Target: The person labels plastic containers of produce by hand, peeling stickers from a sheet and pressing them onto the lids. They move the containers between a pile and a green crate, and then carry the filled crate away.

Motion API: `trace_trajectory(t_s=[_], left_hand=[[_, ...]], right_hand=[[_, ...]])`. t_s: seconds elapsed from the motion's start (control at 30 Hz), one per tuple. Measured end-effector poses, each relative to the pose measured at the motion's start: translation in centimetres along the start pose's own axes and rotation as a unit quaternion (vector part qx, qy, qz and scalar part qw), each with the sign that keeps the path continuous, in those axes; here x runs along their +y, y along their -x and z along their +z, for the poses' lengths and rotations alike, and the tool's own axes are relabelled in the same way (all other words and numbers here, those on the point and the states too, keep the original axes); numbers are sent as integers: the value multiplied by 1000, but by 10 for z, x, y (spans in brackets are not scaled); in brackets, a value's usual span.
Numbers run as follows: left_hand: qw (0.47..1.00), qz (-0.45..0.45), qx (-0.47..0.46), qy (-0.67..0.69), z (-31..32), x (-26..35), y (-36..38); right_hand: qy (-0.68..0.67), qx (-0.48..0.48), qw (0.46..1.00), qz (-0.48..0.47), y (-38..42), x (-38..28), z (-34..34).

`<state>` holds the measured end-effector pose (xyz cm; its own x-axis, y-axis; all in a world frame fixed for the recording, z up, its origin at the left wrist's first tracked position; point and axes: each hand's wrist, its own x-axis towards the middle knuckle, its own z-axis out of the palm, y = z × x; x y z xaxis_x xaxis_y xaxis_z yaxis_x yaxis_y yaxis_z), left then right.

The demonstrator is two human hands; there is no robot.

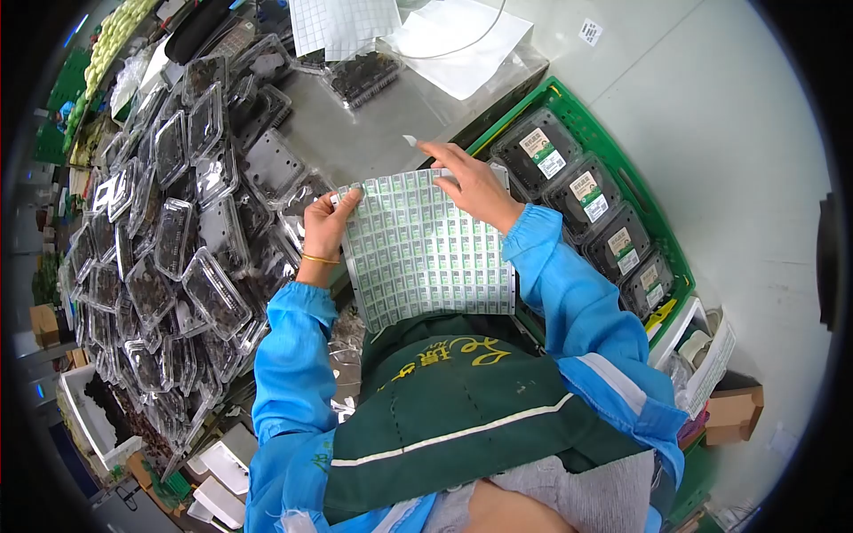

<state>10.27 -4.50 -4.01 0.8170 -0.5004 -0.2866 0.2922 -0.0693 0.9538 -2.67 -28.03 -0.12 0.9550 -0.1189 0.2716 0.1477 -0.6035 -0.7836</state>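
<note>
A sheet of small green-and-white labels lies in front of my apron, printed side facing me. My left hand pinches its upper left corner, thumb on top. Across the upper right part of the sheet reaches my right hand, its thumb at the top edge. A small white sticker sits at the tip of my right forefinger, apart from the thumb; how it is held there is hard to see. Just right of this hand, a green crate contains several labelled clear-lidded boxes.
Clear plastic boxes with dark contents form a large pile on the left. The metal table carries white papers and a dark-filled box at its far side. A cardboard box stands low on the right.
</note>
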Motion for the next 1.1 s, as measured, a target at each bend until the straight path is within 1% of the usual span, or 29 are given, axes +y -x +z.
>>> trace_trajectory(t_s=[0.03,0.1,0.13,0.2,0.33,0.4,0.5,0.57,0.6,0.73,0.83,0.9,0.93,0.97,1.0,1.03,1.07,1.1], left_hand=[[1000,-1,-1,1,1,0,-1],[1000,-3,0,4,2,0,-1],[1000,-8,2,8,2,0,-1],[1000,-15,3,12,4,0,0],[1000,-24,6,14,6,1,-1],[1000,-26,5,10,7,-1,-3],[999,-33,-2,28,9,-2,-5],[997,-47,5,64,13,1,-3],[997,-47,4,63,14,3,-3],[994,-68,2,83,16,5,-5],[994,-74,5,84,15,1,-9],[994,-77,10,80,14,-1,-11],[994,-78,6,77,13,-2,-12],[994,-79,3,75,11,-2,-12],[996,-64,25,54,7,-1,-10],[997,-50,47,33,0,2,-7],[996,-49,70,28,-16,5,-6],[994,-46,94,37,-27,19,3]], right_hand=[[-1,-1,1000,0,0,2,2],[69,13,996,-55,1,8,5],[69,11,996,-55,2,10,6],[144,41,983,-102,4,11,8],[156,60,980,-105,4,13,11],[170,75,974,-130,4,16,12],[196,84,966,-146,7,19,12],[211,89,960,-160,8,21,11],[225,93,954,-175,9,22,11],[238,102,948,-185,9,27,12],[225,106,952,-179,9,26,12],[201,78,962,-168,10,26,12],[202,79,962,-166,11,25,13],[124,106,978,-129,11,22,14],[45,132,986,-91,12,20,14],[45,132,986,-88,14,22,11],[-27,202,978,-46,19,27,6],[-96,270,958,-3,27,31,-1]])
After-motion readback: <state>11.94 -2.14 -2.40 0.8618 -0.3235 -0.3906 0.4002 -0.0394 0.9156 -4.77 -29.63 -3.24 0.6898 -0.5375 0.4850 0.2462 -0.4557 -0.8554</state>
